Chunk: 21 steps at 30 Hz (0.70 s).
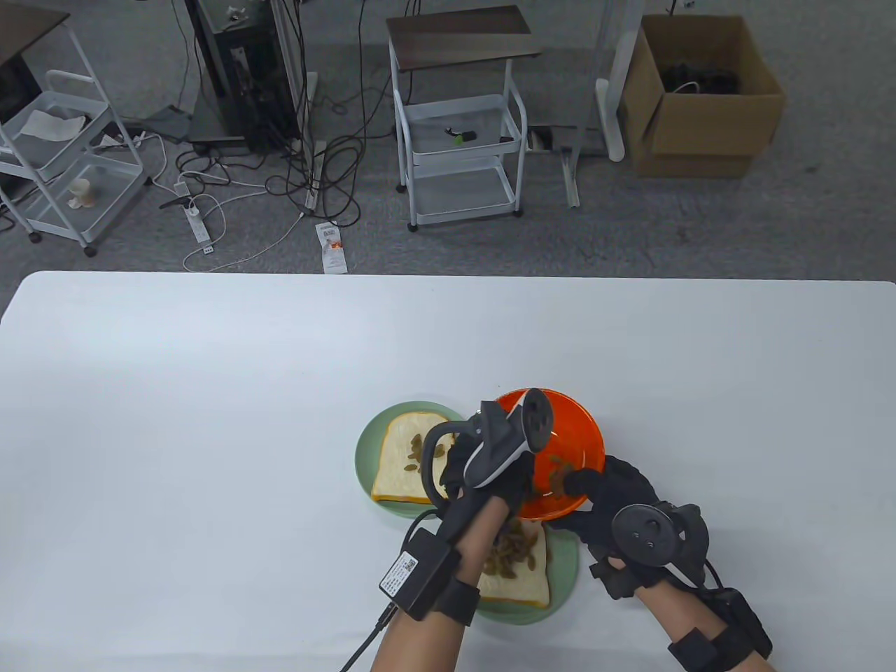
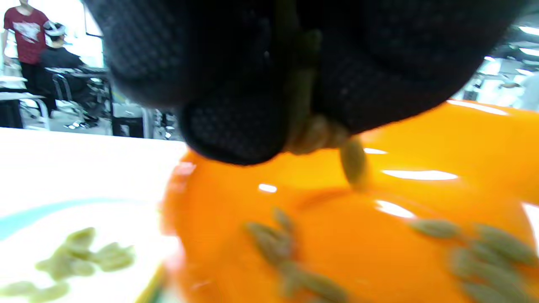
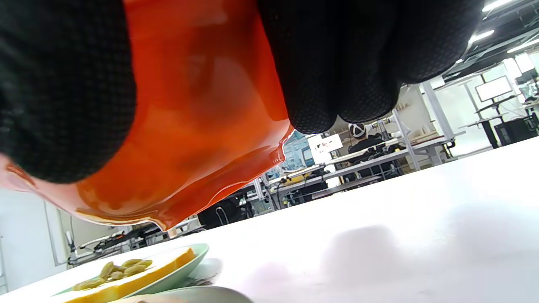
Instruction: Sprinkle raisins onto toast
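- A glossy, translucent orange bowl (image 1: 568, 428) is held tilted above the white bench (image 1: 210, 392) by the right hand (image 1: 616, 504), whose black mesh-gloved fingers (image 3: 337, 75) are wrapped against the bowl's outer wall while the thumb is hooked over the rim.
- The bowl is seen lifted clear of the bench in the right wrist view, with its smooth underside facing the camera.
- The left hand (image 1: 490, 476), also gloved in black knit fabric, is reached into the bowl, and a few raisins (image 2: 324, 139) are pinched between its closed fingertips (image 2: 236, 126); one appears to be dangling or falling, though blur makes this uncertain.
- More raisins, wrinkled, oval and greenish-gold, are scattered over the bowl's inner surface (image 2: 290, 252).
- Two round, pale green plates are set on the bench beside and beneath the hands, each carrying a slice of white toast with a golden crust.
- The far toast (image 1: 406, 455), on the far plate (image 1: 367, 448), lies just left of the bowl and is dotted with a small cluster of raisins.
- The near toast (image 1: 521, 584), on the near plate (image 1: 563, 567), lies directly under the left forearm and the bowl, and is covered by a denser heap of raisins.
- A rounded grey tracker (image 1: 500, 437) is strapped to the back of the left hand.
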Motion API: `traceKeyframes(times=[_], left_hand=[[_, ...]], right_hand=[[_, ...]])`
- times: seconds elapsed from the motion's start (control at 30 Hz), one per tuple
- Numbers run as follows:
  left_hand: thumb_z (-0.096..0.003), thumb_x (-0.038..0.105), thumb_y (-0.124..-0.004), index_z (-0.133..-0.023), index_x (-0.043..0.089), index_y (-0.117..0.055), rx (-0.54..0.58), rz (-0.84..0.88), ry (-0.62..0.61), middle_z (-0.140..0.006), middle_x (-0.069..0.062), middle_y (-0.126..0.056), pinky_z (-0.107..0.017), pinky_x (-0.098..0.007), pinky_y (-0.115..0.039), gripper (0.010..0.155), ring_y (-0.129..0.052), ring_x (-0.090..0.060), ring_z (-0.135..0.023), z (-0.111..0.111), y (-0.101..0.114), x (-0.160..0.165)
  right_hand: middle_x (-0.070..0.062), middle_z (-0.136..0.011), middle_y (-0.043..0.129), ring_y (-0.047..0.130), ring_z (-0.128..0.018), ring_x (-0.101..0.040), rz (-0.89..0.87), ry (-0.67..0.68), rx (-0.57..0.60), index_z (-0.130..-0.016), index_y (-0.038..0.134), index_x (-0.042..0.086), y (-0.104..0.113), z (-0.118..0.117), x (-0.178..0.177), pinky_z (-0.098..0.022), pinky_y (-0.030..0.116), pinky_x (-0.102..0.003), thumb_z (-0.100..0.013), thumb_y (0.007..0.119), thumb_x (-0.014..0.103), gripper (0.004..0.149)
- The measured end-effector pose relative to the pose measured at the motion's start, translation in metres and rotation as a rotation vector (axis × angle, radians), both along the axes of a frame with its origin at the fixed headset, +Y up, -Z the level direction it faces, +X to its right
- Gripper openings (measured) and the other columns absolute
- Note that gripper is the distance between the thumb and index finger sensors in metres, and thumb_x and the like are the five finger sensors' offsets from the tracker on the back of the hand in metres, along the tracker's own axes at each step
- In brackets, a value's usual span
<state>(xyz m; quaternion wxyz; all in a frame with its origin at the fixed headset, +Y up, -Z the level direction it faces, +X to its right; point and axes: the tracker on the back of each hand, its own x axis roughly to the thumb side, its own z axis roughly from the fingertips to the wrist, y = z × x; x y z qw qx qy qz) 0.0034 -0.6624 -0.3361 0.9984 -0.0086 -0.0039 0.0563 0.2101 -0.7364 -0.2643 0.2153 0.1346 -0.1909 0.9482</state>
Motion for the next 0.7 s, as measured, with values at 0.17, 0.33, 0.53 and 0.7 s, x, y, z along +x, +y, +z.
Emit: traceKeyframes(times=[0.17,0.33,0.53,0.7], left_hand=[[-0.0360,0.046,-0.103,-0.074,0.039,-0.095,-0.078,-0.045,0.161,-0.073,0.007,-0.103,-0.028,-0.022,-0.102,0.039,-0.115,-0.013,-0.036,-0.017,-0.032,-0.053],[-0.0390,0.046,-0.100,-0.078,0.039,-0.093,-0.112,-0.056,0.213,-0.078,0.005,-0.101,-0.032,-0.023,-0.101,0.040,-0.115,-0.013,-0.042,-0.026,-0.066,-0.085],[-0.0460,0.047,-0.084,-0.090,0.042,-0.086,-0.103,-0.106,0.213,-0.087,0.009,-0.099,-0.036,-0.028,-0.098,0.044,-0.114,-0.012,-0.047,-0.028,-0.074,-0.093],[-0.0434,0.041,-0.090,-0.086,0.042,-0.089,-0.078,-0.123,0.194,-0.075,0.011,-0.106,-0.030,-0.026,-0.097,0.043,-0.114,-0.010,-0.038,-0.025,-0.072,-0.093]], right_hand=[[-0.031,-0.072,0.097,0.093,-0.070,-0.054,0.003,-0.029,-0.005,-0.068,0.095,0.016,-0.001,-0.006,0.007,-0.052,0.072,-0.067,-0.018,0.107,0.056,0.065],[-0.030,-0.073,0.097,0.093,-0.070,-0.054,0.005,-0.033,-0.007,-0.068,0.095,0.016,-0.001,-0.007,0.009,-0.052,0.072,-0.067,-0.018,0.106,0.056,0.065],[-0.030,-0.073,0.097,0.092,-0.071,-0.054,0.008,-0.024,-0.001,-0.068,0.095,0.016,-0.001,-0.008,0.008,-0.053,0.072,-0.067,-0.019,0.106,0.056,0.065],[-0.030,-0.073,0.097,0.093,-0.071,-0.053,0.012,-0.020,-0.002,-0.068,0.095,0.016,-0.002,-0.008,0.008,-0.053,0.072,-0.066,-0.019,0.106,0.057,0.065]])
